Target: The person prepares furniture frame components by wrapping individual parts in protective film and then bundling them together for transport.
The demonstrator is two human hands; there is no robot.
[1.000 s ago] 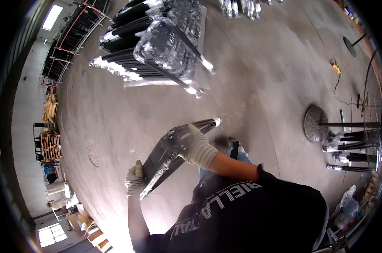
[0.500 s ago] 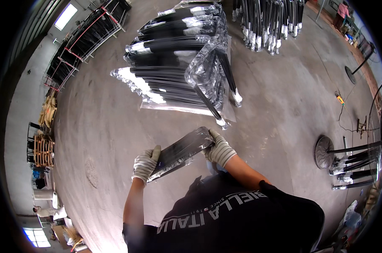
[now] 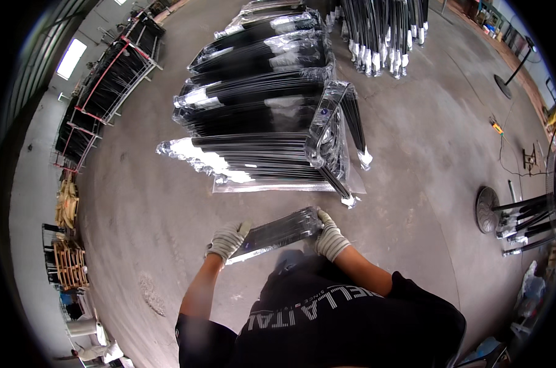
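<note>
Between my two hands is a long, flat black bundle (image 3: 278, 232) wrapped in shiny clear film, tilted with its right end farther from me. My left hand (image 3: 229, 239), in a striped whitish work glove, grips its left end with the thumb on the near-upper side. The right hand (image 3: 331, 239), gloved alike, holds the other end. Ahead on the floor lies a big stack of film-wrapped black tube bundles (image 3: 253, 156), their ends covered in silvery-white wrap. A separate film-wrapped frame (image 3: 327, 113) leans against the stack's right end, its legs reaching the floor.
More wrapped black tubes (image 3: 385, 37) stand at the far right. A round-based stand (image 3: 488, 210) with black tubes beside it is at right. A cable with a yellow-orange tool (image 3: 497, 127) lies on the floor. A loaded rack (image 3: 109, 89) and wooden pieces (image 3: 69, 264) line the left wall.
The stack now appears larger and lower in view. My hands sit lower and farther right in the picture, still holding the bundle, which has become less steeply tilted.
</note>
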